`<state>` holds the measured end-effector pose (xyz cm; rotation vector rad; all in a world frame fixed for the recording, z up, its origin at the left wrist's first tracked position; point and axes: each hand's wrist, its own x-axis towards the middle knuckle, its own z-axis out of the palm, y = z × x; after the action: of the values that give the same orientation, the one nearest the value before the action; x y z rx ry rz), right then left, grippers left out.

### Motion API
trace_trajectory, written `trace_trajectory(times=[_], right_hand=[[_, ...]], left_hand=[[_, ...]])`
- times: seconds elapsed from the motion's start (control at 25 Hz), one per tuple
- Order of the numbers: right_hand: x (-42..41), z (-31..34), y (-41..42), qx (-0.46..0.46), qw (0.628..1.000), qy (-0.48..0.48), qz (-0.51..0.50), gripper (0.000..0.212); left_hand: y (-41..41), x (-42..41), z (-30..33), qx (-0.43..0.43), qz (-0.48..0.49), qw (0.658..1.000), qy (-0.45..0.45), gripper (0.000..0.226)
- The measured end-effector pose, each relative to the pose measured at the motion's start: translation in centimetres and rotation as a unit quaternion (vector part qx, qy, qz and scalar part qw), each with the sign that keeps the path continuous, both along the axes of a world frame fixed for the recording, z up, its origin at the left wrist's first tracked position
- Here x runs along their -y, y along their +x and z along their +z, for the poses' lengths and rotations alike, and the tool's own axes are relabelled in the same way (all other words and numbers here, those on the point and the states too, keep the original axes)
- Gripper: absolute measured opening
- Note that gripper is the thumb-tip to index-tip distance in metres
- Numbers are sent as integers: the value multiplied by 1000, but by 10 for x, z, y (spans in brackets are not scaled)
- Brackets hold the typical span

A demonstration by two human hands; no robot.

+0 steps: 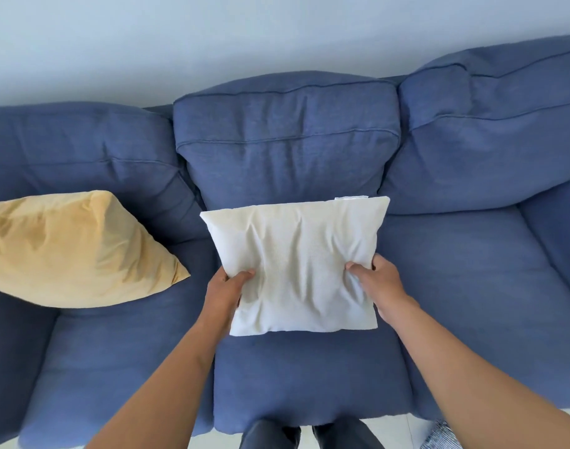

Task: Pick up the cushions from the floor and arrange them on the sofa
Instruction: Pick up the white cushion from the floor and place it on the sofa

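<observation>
A white cushion (296, 264) is held over the middle seat of the blue sofa (286, 147), its top edge near the middle back cushion. My left hand (227, 291) grips its left side and my right hand (379, 286) grips its right side, thumbs pressed into the front. A yellow cushion (73, 247) leans on the left seat against the backrest, one corner pointing toward the middle seat.
The right seat (471, 264) of the sofa has nothing on it. A pale wall (212, 37) runs behind the sofa. A patch of striped fabric (439, 435) lies on the light floor at the bottom right, near my legs (309, 435).
</observation>
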<state>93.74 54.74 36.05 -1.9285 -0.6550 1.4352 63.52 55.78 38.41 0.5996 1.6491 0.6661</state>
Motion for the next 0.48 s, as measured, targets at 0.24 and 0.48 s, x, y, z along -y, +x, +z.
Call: trace_trajectory(times=[0.24,0.48], right_hand=[[-63,-23,14,16,999,30,8,26],[-118,-55,11,49,997,-6,51,38]], left_hand=[[14,-57,-24,-30,27,999,23,27],[13,-105,-49,-28,19,999,-26,48]])
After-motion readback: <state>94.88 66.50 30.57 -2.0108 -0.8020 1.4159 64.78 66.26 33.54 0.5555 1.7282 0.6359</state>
